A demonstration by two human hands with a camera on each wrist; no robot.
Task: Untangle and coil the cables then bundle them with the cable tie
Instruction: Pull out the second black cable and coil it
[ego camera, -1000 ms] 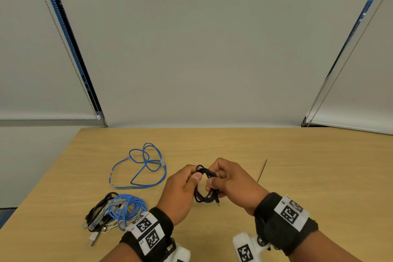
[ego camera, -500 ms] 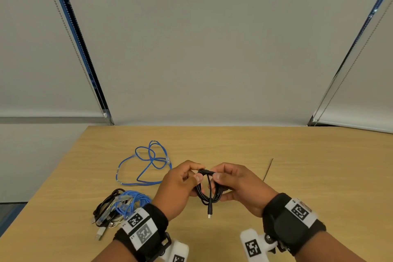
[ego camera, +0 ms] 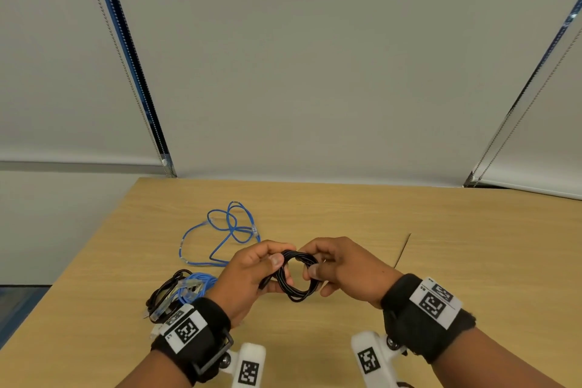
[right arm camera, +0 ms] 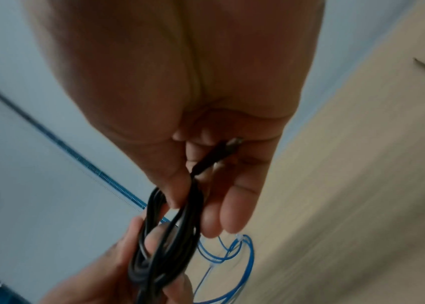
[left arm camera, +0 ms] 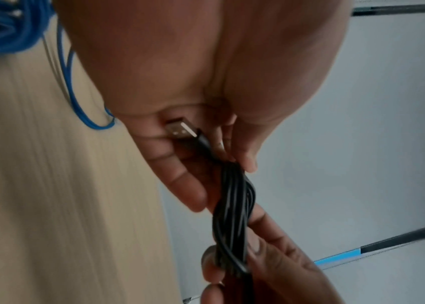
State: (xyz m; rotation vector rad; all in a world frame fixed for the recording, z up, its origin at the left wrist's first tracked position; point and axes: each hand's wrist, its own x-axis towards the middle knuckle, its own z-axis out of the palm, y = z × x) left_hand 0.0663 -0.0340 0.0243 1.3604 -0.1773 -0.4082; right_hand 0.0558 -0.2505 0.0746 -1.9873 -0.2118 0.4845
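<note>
I see my left hand [ego camera: 248,277] and my right hand [ego camera: 343,268] both pinching one small black USB cable coil [ego camera: 296,274], held up above the wooden table [ego camera: 441,261] near its front edge — fingers curled round the loops on each side. The silver USB plug [left arm camera: 181,129] sits inside my left palm. A loose blue cable [ego camera: 223,233] lies toward the left edge, a tangled pile of cables [ego camera: 179,293] sits near the front-left corner, and the thin black cable tie [ego camera: 403,250] lies just right of my right hand.
</note>
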